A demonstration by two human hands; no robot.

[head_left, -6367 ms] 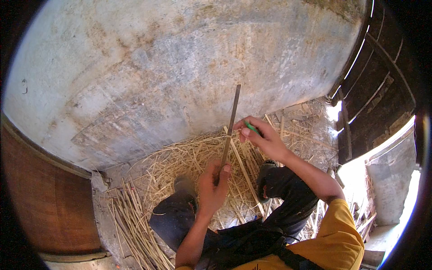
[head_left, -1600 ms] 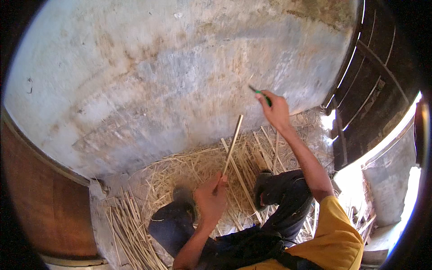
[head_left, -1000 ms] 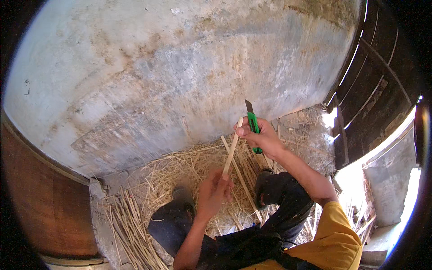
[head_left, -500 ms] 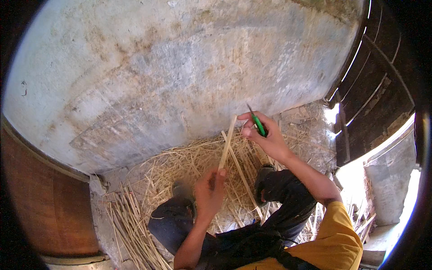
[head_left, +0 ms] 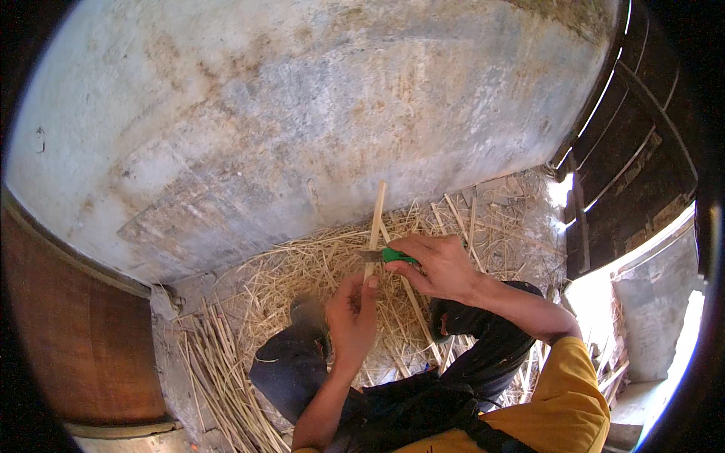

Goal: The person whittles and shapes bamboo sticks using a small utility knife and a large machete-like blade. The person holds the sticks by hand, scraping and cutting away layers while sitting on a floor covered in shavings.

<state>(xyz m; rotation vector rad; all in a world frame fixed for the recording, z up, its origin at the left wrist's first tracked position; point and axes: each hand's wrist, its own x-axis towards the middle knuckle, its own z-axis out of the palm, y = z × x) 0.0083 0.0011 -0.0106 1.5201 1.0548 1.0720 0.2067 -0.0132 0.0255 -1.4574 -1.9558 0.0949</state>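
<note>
My left hand (head_left: 353, 313) is closed on the lower end of a pale, flat strip of wood or bamboo (head_left: 377, 213), which stands up from the fingers and leans slightly right. In my right hand (head_left: 438, 266) is a knife (head_left: 398, 256) with a green handle, gripped by thumb and fingers. Its short blade points left and lies across the strip, just above my left thumb. The blade appears to touch the strip.
Thin shavings (head_left: 302, 264) cover the floor around my feet. A bundle of long sticks (head_left: 226, 377) lies at the lower left. Ahead rises a stained plaster wall (head_left: 317, 128); brown wooden panel (head_left: 83, 325) stands left, dark slatted boards (head_left: 627, 151) right.
My right hand has come down and left, and the knife has turned from pointing upward to lying across the strip. My left hand still holds the strip, now nearly upright.
</note>
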